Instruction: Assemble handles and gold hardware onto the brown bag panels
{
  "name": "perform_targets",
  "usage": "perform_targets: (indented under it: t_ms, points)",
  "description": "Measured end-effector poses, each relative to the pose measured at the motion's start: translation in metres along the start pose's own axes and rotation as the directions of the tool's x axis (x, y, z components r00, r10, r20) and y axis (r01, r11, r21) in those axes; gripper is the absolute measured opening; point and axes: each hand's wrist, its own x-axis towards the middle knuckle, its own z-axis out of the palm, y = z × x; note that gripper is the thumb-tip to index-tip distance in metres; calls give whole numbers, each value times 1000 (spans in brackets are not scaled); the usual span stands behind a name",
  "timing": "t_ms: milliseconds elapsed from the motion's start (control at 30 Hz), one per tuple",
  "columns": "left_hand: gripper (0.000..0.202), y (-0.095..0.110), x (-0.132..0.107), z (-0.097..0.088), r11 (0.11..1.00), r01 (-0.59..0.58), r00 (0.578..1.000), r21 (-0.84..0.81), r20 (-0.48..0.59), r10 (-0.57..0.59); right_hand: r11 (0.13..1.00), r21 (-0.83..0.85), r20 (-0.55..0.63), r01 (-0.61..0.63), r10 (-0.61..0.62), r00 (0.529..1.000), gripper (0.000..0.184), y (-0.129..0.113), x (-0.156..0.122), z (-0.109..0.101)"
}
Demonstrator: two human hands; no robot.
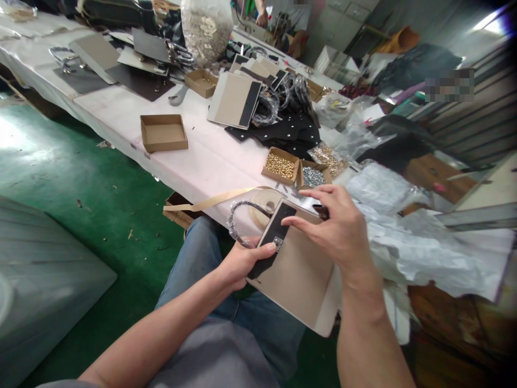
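Observation:
A beige bag panel (pixel 302 269) with a black strip along one side leans over my lap. My left hand (pixel 244 261) grips it by the strip side, thumb pressed beside a small metal plate (pixel 277 244). A curved handle (pixel 233 218) in clear plastic wrap sticks out past that side. My right hand (pixel 339 221) is over the panel's upper end with thumb and fingers apart, the thumb tip at the black strip. A small dark piece (pixel 322 211) shows under the right fingers; I cannot make out what it is or whether it is held.
A tape roll (pixel 258 207) lies behind the panel on the white-covered table (pixel 218 172). Beyond are a box of gold fasteners (pixel 280 166), a box of silver ones (pixel 313 176), stacked panels (pixel 232 99) and a cardboard box (pixel 163 132). Another person's hand (pixel 262 18) shows far back.

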Motion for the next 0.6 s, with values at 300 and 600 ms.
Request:
perform_targets:
  t_ms: [300, 600]
  points:
    - [51, 16, 42, 28, 967, -250, 958, -44, -158, 241, 579, 802, -380, 148, 303, 874, 65, -42, -12, 30]
    - [41, 11, 72, 20, 932, -363, 907, -1, -231, 353, 438, 891, -322, 122, 417, 850, 73, -28, 6, 72]
